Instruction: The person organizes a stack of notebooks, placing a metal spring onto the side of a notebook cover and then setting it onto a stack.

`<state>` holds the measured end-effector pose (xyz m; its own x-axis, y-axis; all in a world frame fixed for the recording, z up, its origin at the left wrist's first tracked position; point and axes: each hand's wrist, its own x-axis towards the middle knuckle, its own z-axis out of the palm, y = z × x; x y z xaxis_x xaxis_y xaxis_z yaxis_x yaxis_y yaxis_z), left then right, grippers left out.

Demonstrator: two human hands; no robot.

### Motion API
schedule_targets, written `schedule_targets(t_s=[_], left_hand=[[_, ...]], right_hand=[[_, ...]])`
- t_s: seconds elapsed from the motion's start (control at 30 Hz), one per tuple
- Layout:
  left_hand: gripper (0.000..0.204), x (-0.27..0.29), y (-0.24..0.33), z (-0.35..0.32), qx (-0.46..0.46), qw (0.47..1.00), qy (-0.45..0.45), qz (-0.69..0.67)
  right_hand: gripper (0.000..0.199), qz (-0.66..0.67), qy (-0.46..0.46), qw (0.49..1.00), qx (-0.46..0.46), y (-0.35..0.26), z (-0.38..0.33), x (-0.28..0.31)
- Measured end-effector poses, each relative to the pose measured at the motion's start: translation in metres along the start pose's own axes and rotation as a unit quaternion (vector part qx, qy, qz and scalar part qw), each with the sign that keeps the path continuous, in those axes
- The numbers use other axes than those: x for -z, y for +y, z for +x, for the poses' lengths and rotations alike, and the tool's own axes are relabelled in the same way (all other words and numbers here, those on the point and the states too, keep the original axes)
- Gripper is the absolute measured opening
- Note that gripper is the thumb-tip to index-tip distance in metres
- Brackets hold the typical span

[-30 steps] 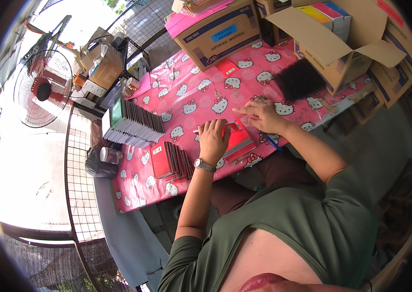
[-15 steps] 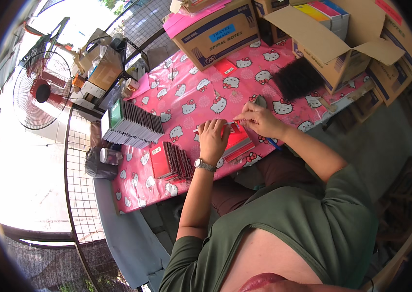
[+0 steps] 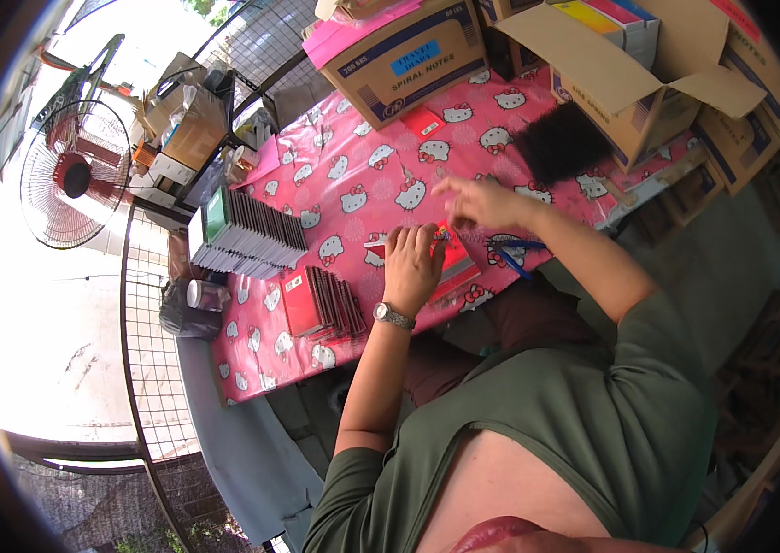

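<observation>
A small red notebook [image 3: 457,267] lies near the table's front edge. My left hand [image 3: 413,267], a watch on its wrist, rests over its left part with bent fingers holding it. Just beyond the notebook's right side hovers my right hand [image 3: 486,203], fingers apart and nothing visible in them. Below that hand lies a blue-handled tool [image 3: 514,253], perhaps pliers. To the left stand a row of red spiral notebooks [image 3: 314,304] and a longer row of notebooks with a green front cover [image 3: 247,235]. Part of the notebook is hidden beneath my left hand.
A pink patterned cloth [image 3: 353,221] covers the table. Toward the back are a red notebook [image 3: 424,122], a closed carton [image 3: 408,64] and a pile of black, bristle-like strands [image 3: 560,147]. An open carton [image 3: 620,101] stands at the right, a fan [image 3: 76,175] at the left.
My right hand has come away from the notebook, its pinch opened into spread fingers. The blue-handled tool now shows more fully. My left hand stays on the notebook.
</observation>
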<state>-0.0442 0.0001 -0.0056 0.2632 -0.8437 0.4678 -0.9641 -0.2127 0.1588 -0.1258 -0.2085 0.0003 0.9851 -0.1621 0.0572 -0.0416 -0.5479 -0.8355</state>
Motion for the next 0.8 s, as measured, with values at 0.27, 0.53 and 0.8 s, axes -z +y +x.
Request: schedule_targets(t_s=[0.27, 0.53, 0.8], left_hand=[[0.033, -0.001, 0.001, 0.007, 0.043, 0.997, 0.012, 0.061], [0.027, -0.004, -0.015, -0.001, 0.073, 0.997, 0.026, 0.007], [0.032, -0.004, -0.021, -0.01, 0.065, 0.997, 0.038, -0.024]], right_hand=[[0.037, -0.209, 0.058, 0.976, 0.006, 0.161, 0.046, -0.004], [0.021, -0.169, 0.03, 0.971, 0.164, 0.172, 0.03, -0.025], [0.018, 0.308, -0.26, 0.913, 0.061, 0.0, 0.014, 0.025]])
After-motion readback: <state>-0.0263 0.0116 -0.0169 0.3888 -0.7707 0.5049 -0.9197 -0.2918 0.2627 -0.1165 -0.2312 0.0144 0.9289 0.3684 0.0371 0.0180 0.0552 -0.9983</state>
